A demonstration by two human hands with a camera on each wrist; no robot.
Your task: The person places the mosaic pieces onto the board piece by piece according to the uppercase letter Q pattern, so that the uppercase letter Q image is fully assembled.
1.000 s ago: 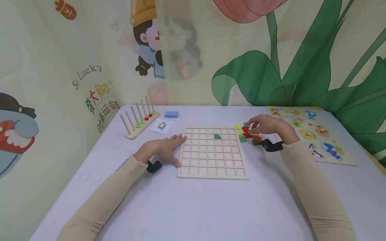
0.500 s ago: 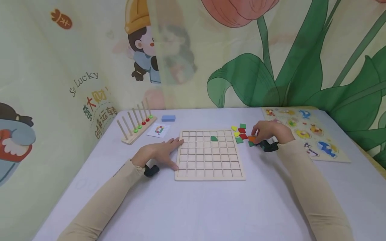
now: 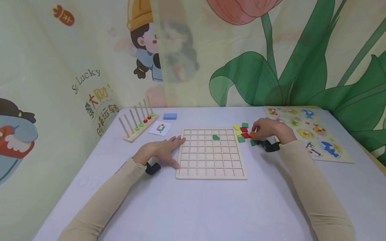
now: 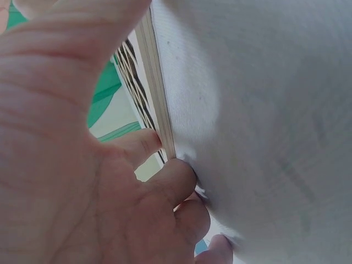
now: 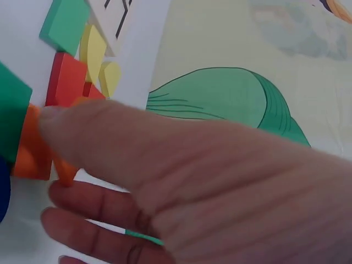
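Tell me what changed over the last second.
The right hand has moved rightward from near the red pieces and now pinches an orange piece. The left hand still touches the grid board's left edge; the rounded green piece stays in its cell.

“So Lucky”, “时来运转” on backdrop (image 3: 96,97)

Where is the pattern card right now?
In the head view, the pattern card lies left of centre, between the peg rack and grid board, in front of the blue block.
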